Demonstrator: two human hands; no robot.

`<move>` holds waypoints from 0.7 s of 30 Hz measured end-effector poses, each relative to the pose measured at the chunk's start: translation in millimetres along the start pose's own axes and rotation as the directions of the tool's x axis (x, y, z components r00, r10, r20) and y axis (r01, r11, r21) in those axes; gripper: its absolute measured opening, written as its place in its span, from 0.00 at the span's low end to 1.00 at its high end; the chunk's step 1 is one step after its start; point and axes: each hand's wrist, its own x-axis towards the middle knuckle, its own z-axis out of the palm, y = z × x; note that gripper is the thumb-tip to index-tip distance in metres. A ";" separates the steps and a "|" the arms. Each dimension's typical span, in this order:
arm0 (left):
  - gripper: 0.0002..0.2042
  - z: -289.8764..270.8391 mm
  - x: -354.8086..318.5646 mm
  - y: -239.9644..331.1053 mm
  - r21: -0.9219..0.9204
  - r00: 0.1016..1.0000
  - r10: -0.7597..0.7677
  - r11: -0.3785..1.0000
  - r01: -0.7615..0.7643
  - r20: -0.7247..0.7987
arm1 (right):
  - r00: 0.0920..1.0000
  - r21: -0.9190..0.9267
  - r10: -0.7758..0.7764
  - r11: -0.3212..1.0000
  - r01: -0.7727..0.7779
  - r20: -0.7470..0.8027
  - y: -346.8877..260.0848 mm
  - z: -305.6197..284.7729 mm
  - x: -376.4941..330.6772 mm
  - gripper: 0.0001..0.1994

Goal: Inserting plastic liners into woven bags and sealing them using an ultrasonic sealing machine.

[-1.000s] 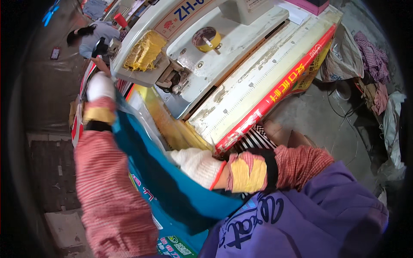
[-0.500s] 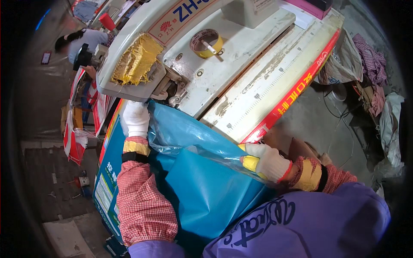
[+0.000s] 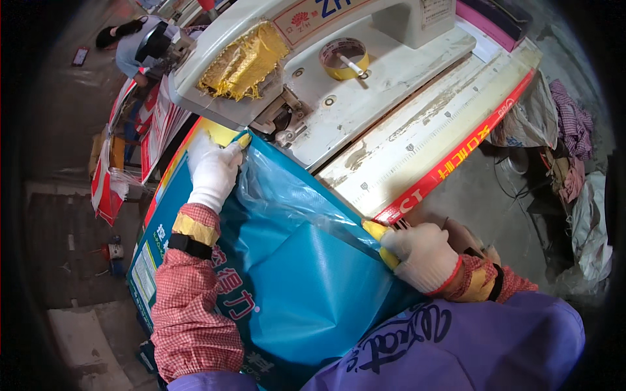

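Note:
A large blue woven plastic bag (image 3: 306,274) with a clear inner lining (image 3: 274,189) spreads across my front, its top edge pulled taut between both hands. My left hand (image 3: 215,169), in a white glove with yellow tape on the fingers, pinches the bag's far corner just beside the sewing head. Gloved and taped the same way, my right hand (image 3: 424,254) grips the near end of that edge by the table's corner. The pale industrial sewing machine (image 3: 391,85) stands right of the bag's far corner, with its needle area (image 3: 283,124) close to my left fingertips.
A roll of yellow tape (image 3: 343,58) with a white stick across it lies on the machine bed. A red-edged ruler strip (image 3: 456,156) runs along the table front. Red-and-white bags (image 3: 156,130) hang at left, near another person (image 3: 140,45). Cloths and plastic sacks (image 3: 590,221) lie at right.
My left hand has come out from beside the machine head, back toward me, and now shows pinching the bag's corner. The edge is straighter, and more print shows. My right hand still grips its end.

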 end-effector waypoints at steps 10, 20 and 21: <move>0.06 35.7 21.1 -30.6 -0.299 0.943 -0.285 0.897 0.325 0.170 | 0.998 -0.243 0.010 0.970 0.004 0.055 -21.3 6.6 18.5 0.10; 0.08 -34.6 62.9 -107.2 0.109 0.930 -0.357 0.931 0.347 0.091 | 0.966 -0.324 -0.255 0.917 0.232 -0.031 -92.6 -24.9 167.2 0.11; 0.08 -46.1 61.7 -93.8 0.158 0.944 -0.303 0.946 0.283 0.127 | 0.966 -0.326 -0.255 0.911 0.253 0.037 -87.8 -31.2 172.5 0.10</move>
